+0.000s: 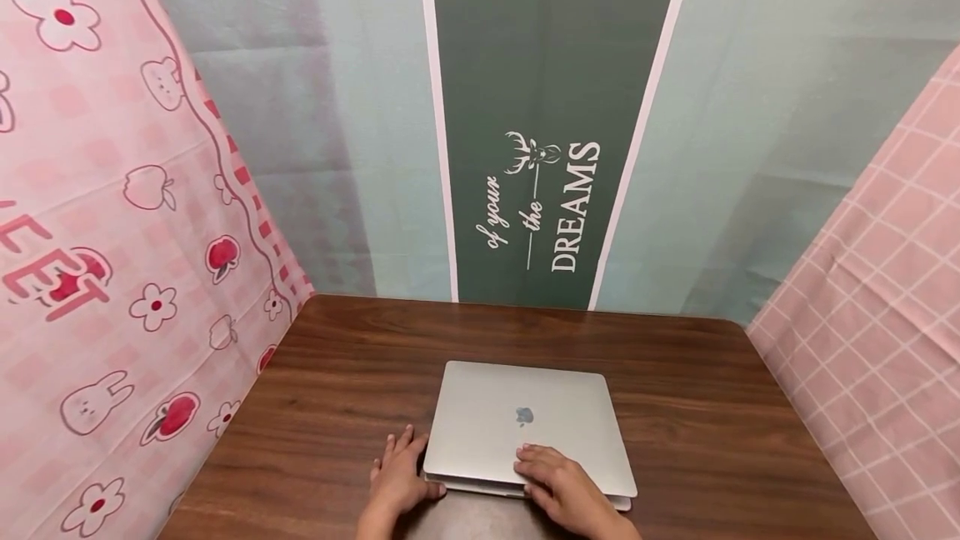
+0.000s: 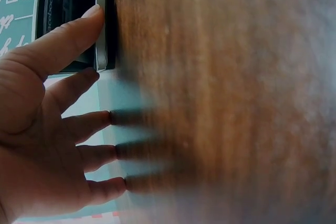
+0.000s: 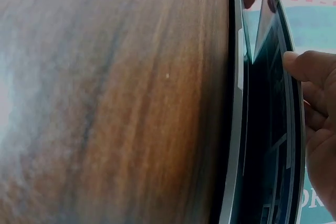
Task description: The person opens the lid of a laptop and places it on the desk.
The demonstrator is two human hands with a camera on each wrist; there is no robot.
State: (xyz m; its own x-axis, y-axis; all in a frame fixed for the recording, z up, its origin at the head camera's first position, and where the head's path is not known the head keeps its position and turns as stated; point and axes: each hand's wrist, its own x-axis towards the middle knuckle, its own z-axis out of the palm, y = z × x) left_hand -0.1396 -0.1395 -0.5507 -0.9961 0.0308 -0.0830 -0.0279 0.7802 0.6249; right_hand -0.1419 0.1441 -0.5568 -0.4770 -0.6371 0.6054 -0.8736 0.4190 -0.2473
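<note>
The silver laptop (image 1: 472,415) lies on the wooden table (image 1: 345,373) in front of the person, its lid (image 1: 577,407) slightly raised from the base (image 2: 102,51). The right hand (image 1: 561,483) pinches the lid's front edge, thumb below and fingers on top. The left hand (image 1: 399,475), fingers spread wide, rests at the front left corner, thumb touching the base.
</note>
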